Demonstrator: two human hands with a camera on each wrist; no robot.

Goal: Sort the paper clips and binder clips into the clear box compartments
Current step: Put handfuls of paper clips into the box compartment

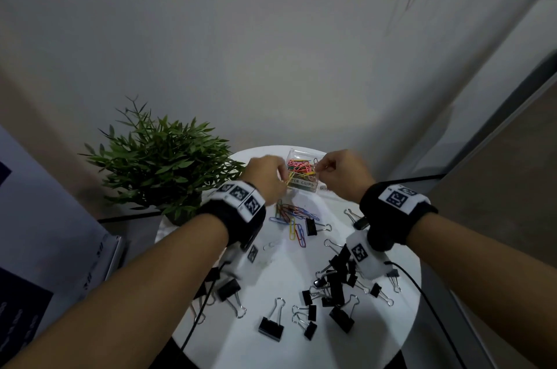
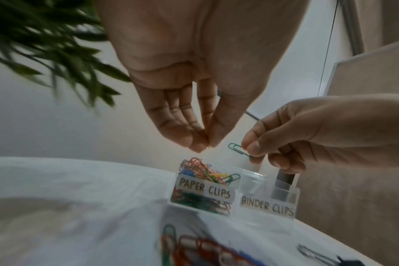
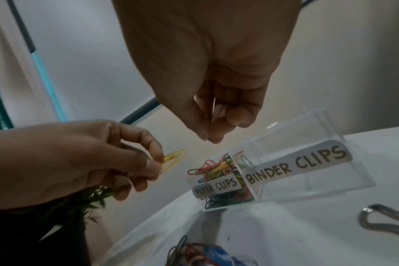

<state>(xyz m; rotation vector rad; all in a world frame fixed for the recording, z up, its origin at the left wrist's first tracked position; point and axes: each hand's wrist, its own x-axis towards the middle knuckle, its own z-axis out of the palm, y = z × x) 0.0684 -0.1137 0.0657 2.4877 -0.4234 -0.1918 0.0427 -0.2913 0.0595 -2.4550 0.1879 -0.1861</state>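
Many paper clips (image 2: pixel 201 172) already fill the clear box's (image 3: pixel 330 126) left compartment at the table's far edge; its binder-clip side looks nearly empty. Left hand (image 1: pixel 268 178) pinches a yellow clip (image 3: pixel 173 159), right hand (image 1: pixel 340 175) a green clip (image 2: pixel 237 149), both just above the box. Binder clips (image 1: pixel 337 284) and some paper clips lie nearer, unsorted.

Office: stationery clips (image 1: pixel 336 281) on white table (image 1: pixel 280 347), potted plant (image 1: pixel 162 163) beside

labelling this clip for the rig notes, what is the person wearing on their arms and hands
Both forearms are bare, with no sleeves or gloves. Each wrist carries a black wristband: the left wristband and the right wristband each bear white panels printed with black square tag markers. A white camera block with another marker hangs under each wrist, and a thin black cable trails from it.
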